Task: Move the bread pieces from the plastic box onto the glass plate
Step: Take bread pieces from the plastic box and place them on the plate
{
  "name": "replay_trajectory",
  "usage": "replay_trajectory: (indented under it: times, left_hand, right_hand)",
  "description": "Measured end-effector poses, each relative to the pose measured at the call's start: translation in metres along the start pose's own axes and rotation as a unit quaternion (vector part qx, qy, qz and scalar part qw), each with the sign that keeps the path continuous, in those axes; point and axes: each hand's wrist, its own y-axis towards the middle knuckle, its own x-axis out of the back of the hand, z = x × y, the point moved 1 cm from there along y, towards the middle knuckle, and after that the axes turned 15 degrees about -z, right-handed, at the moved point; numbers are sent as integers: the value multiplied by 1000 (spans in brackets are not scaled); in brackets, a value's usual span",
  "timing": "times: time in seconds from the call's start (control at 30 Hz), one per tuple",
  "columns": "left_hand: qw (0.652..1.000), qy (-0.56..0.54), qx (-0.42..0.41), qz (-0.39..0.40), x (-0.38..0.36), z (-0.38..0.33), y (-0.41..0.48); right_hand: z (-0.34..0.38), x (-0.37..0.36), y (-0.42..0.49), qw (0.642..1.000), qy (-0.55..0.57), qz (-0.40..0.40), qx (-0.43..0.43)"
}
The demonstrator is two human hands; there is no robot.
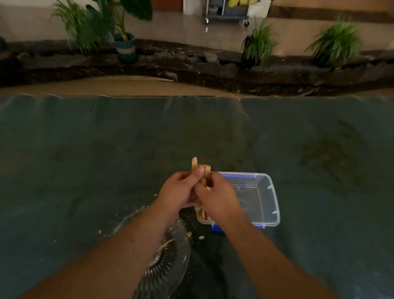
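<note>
Holding several bread slices [200, 170] together, the left hand [178, 191] and right hand [216, 195] hover over the plastic box's [269, 197] left edge; a few remain inside, and the glass plate [168, 261] looks bare.

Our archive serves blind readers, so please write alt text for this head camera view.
Both hands, left hand and right hand, together grip several bread pieces above the near-left corner of a clear plastic box. A glass plate sits below the left forearm on a dark green cloth.
</note>
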Motion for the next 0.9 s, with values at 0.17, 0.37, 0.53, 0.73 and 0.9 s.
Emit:
replay_trajectory:
  times: [0.17, 0.37, 0.53, 0.73, 0.9]
  left_hand:
    - [997, 45, -3, -55, 81, 27, 1]
    - [986, 95, 70, -121, 160, 88, 5]
    - [881, 432, -96, -169, 195, 130, 12]
    - [728, 588, -348, -52, 183, 155, 4]
    - [679, 635, -368, 1, 170, 159, 13]
  right_hand:
    - [-1, -56, -23, 993, 39, 81, -71]
    - [-28, -103, -44, 969, 1, 128, -210]
    - [-65, -103, -63, 963, -247, 106, -33]
    - [-76, -122, -84, 870, -391, 202, 224]
    - [-75, -138, -81, 807, -455, 234, 295]
